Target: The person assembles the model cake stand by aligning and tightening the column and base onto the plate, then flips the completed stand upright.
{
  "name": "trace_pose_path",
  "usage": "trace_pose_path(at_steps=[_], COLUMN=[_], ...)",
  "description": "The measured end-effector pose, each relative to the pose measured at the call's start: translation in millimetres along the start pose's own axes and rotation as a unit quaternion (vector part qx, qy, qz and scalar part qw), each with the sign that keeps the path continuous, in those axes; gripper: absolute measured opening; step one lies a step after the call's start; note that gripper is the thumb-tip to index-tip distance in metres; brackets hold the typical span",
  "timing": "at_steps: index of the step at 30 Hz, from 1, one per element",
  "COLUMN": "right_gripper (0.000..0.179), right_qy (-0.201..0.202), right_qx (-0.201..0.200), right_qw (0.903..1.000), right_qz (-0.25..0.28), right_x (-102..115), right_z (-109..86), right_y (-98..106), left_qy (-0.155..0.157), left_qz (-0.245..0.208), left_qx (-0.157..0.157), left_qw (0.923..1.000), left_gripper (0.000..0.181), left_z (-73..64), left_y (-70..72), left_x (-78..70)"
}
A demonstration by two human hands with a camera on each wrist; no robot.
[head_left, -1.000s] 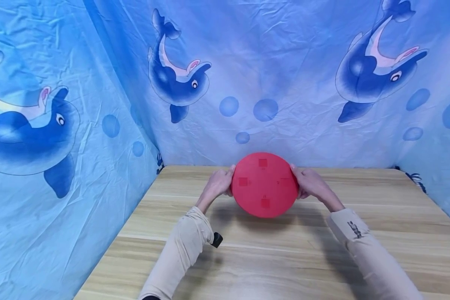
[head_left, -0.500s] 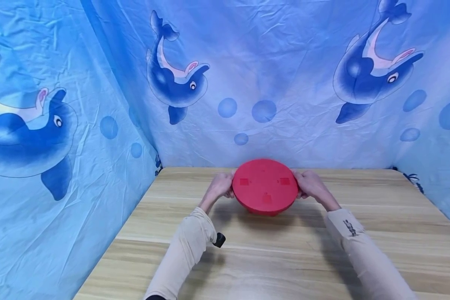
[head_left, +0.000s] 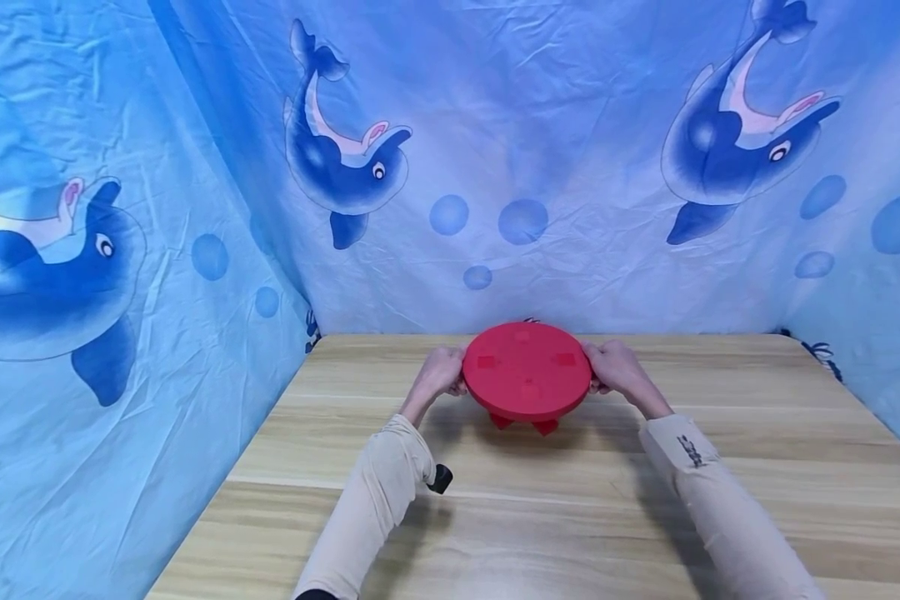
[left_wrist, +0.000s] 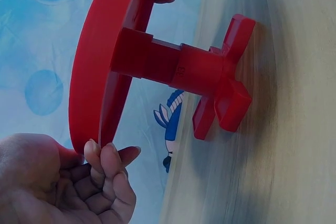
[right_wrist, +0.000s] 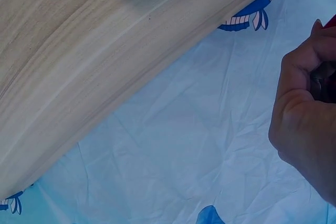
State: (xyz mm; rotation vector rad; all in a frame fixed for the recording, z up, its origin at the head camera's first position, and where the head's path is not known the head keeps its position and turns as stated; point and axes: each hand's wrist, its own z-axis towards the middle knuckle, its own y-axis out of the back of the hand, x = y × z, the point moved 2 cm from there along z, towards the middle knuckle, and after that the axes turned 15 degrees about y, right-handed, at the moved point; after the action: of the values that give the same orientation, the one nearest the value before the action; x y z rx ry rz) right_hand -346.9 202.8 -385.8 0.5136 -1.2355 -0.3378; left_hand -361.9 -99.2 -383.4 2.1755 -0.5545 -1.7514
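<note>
Between my two hands is a small red round pedestal table [head_left: 527, 371], its disc top facing up and tipped toward me. Four shallow square marks show on the top. My left hand [head_left: 442, 371] pinches the left rim, thumb on one face and fingers curled on the other. On the opposite rim, my right hand [head_left: 621, 367] grips with curled fingers. In the left wrist view, a blocky red column [left_wrist: 173, 61] runs from the disc's underside to splayed feet [left_wrist: 233, 106], close over the wooden surface. The right wrist view catches only a sliver of red beyond the right hand.
A wooden tabletop [head_left: 525, 517] spreads under both arms. Blue cloth [head_left: 570, 150] printed with dolphins and bubbles hangs behind it and at the sides. A small black piece [head_left: 440, 479] sticks out by the left sleeve.
The red table's disc has tilted from facing me to lying flatter, its feet coming into view below the front rim. Both hands keep their grip on the rim.
</note>
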Motion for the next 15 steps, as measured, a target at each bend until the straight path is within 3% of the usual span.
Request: trace_pose_path(at_steps=[15], right_gripper=[0.056], right_qy=[0.004], right_qx=[0.007], right_qw=[1.0], right_qz=[-0.005], right_x=[-0.4], right_z=[2.5], right_y=[-2.4], left_qy=[0.01], left_qz=[0.001], left_qx=[-0.008], left_qw=[0.9999], left_gripper=[0.048], left_z=[0.3], left_y=[2.2], left_x=[1.5])
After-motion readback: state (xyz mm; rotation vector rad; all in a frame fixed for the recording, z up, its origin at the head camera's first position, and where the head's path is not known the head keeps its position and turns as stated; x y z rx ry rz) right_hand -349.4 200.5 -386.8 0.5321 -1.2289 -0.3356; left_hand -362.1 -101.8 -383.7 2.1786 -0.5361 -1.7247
